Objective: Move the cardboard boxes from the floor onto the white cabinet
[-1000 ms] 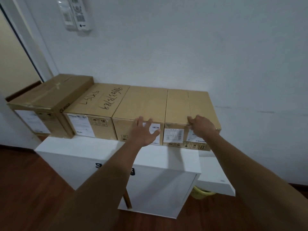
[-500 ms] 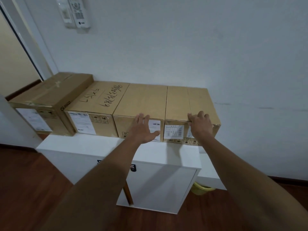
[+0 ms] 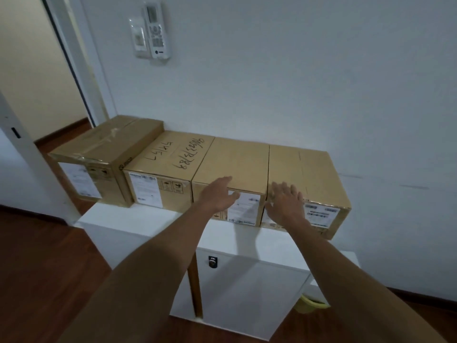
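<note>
Several cardboard boxes stand in a row against the wall on the white cabinet (image 3: 148, 221). From the left: a taped box (image 3: 103, 154), a box with black handwriting (image 3: 170, 157), a plain box (image 3: 237, 159) and the rightmost box (image 3: 304, 174). My left hand (image 3: 217, 194) lies flat on the front top edge of the plain box, fingers spread. On the front left corner of the rightmost box rests my right hand (image 3: 286, 201), fingers apart. Neither hand grips anything.
The rightmost box overhangs the cabinet's right end. The cabinet door (image 3: 247, 293) has a small black lock (image 3: 212, 262). A yellow bin (image 3: 309, 303) sits low at the right. A remote holder (image 3: 153, 30) hangs on the wall. A doorway (image 3: 37, 70) opens at the left.
Both hands have slid from the boxes' front labels up to the top front edges. The view has tilted upward and shifted, showing more wall. The boxes sit in the same row.
</note>
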Available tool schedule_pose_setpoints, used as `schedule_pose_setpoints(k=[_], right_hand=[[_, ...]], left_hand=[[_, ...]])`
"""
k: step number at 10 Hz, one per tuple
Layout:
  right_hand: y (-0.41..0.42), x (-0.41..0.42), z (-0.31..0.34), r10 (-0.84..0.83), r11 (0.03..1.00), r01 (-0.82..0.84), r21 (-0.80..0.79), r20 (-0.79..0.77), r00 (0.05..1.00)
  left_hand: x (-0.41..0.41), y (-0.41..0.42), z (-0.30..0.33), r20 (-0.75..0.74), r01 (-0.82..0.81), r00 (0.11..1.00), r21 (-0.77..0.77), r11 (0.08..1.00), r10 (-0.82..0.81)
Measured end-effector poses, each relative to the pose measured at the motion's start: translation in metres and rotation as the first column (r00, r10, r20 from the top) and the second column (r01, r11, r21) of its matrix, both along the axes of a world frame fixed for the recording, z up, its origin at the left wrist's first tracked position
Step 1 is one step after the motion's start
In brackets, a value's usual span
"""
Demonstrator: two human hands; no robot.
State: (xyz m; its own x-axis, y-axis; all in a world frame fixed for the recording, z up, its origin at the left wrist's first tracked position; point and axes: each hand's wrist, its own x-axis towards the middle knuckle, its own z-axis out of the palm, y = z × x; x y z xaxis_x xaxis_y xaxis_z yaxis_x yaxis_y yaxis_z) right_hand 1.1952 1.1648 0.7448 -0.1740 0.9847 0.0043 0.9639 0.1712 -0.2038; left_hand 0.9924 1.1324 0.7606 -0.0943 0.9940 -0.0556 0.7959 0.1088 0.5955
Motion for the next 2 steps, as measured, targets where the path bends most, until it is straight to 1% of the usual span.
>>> schedule_pose_setpoints(k=[1,2], right_hand=[[-0.009,-0.027,0.003,0.063,0.998,-0.064,-0.010,-0.039,0.997],[-0.010,-0.042,0.010,0.092,0.996,-0.091,0.015,-0.097,0.991]], left_hand=[[-0.021,0.003,-0.005,-0.148,-0.014,0.989,0.023,1.000,0.017],[-0.045,0.005,-0.019,-0.384,0.023,0.923,-0.041,0.999,-0.037]])
